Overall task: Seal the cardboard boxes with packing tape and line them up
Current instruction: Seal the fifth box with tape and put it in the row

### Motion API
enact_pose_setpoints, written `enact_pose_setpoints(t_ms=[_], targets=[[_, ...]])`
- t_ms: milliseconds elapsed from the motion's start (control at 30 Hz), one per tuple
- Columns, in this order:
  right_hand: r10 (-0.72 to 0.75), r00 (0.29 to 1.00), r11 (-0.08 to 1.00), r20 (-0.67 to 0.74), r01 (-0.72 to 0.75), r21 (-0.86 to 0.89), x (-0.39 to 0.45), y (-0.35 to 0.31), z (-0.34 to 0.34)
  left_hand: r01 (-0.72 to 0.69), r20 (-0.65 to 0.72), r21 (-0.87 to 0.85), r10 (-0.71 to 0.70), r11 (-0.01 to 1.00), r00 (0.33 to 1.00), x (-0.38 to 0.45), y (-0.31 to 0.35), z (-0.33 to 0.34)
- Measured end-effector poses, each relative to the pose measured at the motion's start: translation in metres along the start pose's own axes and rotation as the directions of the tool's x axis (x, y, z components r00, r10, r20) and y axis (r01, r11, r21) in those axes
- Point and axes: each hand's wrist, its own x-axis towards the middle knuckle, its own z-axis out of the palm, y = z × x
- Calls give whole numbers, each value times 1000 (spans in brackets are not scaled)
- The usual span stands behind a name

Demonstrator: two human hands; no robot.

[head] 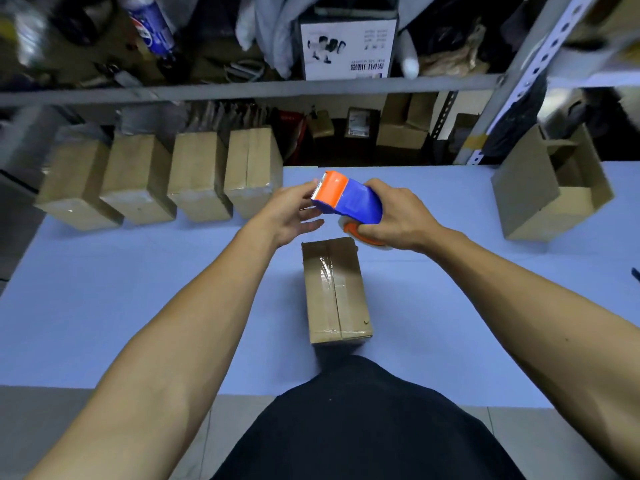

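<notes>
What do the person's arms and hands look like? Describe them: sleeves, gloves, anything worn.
Both forearms are bare as far as the frame shows, with no sleeves in view. The left hand and right hand are ungloved, with no watch, ring or wristband visible. Dark black clothing shows at the bottom of the view.

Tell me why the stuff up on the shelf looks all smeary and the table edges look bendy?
Head view: the shelf clutter and blue bottle are motion-blurred; the wide lens bows the table edges; the tape dispenser and middle box look sharp, its tape glinting.
</notes>
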Motion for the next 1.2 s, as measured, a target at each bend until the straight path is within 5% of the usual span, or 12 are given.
enact_pose_setpoints(t_ms=[367, 633, 900, 1200], targets=[[-155, 987, 933, 39, 159, -323, 9, 1, 2, -181, -225, 219, 230, 959, 947, -6, -5, -10], [-179, 978, 938, 106, 203, -283, 11, 5, 11, -207, -205, 239, 257, 949, 944, -7, -26, -19], [-195, 969, 940, 149, 228, -254, -1, 31, 5, -121, -350, 90, 145, 989, 925, -4, -49, -40], [-184, 965, 927, 185, 233, -293, -5, 59, 10, 26, -302, 44, -11, 999, 953, -4, -87, -47]])
